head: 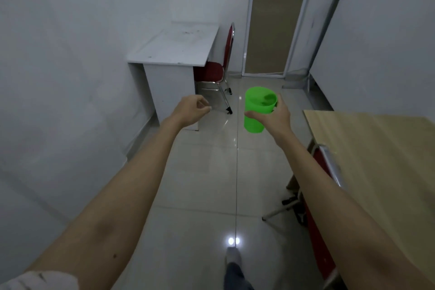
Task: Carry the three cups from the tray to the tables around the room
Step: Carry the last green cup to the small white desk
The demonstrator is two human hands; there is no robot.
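A bright green plastic cup [255,113] is held upright in the air over the tiled floor, with my right hand [274,116] wrapped around its right side and thumb across the front. My left hand [191,110] is stretched out to the left of the cup, holding nothing, its fingers loosely curled. A white desk [174,47] stands ahead against the left wall, its top bare. A wooden table [367,148] lies at the right edge. No tray and no other cups are in view.
A red chair with chrome legs [220,73] is tucked at the white desk's right side. Another red chair [317,207] sits under the wooden table. A closed door [273,26] is at the far end. My foot [233,259] steps on the glossy floor.
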